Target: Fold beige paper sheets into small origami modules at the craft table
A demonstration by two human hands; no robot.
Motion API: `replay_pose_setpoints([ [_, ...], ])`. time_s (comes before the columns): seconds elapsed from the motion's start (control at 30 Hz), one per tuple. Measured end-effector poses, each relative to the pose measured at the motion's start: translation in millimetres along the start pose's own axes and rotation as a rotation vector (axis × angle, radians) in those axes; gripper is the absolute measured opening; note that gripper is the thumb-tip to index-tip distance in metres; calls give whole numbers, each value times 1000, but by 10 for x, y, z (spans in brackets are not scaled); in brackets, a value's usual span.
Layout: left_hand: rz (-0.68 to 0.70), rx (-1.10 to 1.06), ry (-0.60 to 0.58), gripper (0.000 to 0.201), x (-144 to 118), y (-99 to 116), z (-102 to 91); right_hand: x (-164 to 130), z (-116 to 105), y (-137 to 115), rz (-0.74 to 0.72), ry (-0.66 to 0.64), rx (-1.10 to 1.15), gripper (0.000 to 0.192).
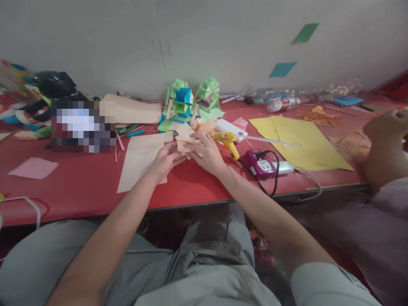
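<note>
Between my two hands is a folded piece of peach paper, held just above the red table. My left hand grips its left side, fingers bent around the edge. From the right, my right hand closes over the paper, hiding part of it. A large peach sheet lies beside my left hand. Just right of my right hand is a yellow glue gun with a clear glue stick sticking out of its back. Behind my hands stand green and blue folded-paper models.
A purple power socket with a black cable sits at right, near yellow sheets. Another person's arm rests at the far right. Plastic bottles lie toward the wall. A pink square lies at left.
</note>
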State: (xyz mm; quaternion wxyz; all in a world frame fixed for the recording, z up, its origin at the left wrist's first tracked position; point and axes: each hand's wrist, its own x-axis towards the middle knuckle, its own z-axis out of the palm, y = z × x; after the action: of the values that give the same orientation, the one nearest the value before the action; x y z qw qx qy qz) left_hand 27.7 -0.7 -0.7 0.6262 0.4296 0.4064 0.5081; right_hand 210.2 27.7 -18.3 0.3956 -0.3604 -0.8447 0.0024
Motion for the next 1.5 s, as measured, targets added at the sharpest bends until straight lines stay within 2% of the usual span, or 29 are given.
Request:
replay_pose_setpoints([
  [0.27,18,47,-27,29,33,-43,-52,-13,-1,45,7,31,61,21],
  [0.4,50,117,-9,29,48,-60,-52,-14,-14,28,36,27,68,27],
  [0.6,219,281,29,25,34,-102,-41,-20,-17,17,36,62,122,33],
  [0.8,307,417,31,27,28,-135,-81,-17,-2,44,31,36,47,19],
  [0.87,336,443,63,31,37,-152,-99,-14,2,37,25,30,-33,13],
  [1.0,440,560,167,34,55,-174,-126,-11,-12,-19,33,38,-97,14],
  [1.13,503,596,235,33,72,-173,-144,-17,-17,-64,13,103,76,21],
  [1.27,512,606,233,35,49,-169,-135,-33,42,-30,175,157,218,35],
  [1.33,509,655,210,39,18,-166,-119,-41,78,4,250,147,239,37],
  [1.5,518,756,79,46,-56,-167,-80,-38,144,83,312,138,417,36],
])
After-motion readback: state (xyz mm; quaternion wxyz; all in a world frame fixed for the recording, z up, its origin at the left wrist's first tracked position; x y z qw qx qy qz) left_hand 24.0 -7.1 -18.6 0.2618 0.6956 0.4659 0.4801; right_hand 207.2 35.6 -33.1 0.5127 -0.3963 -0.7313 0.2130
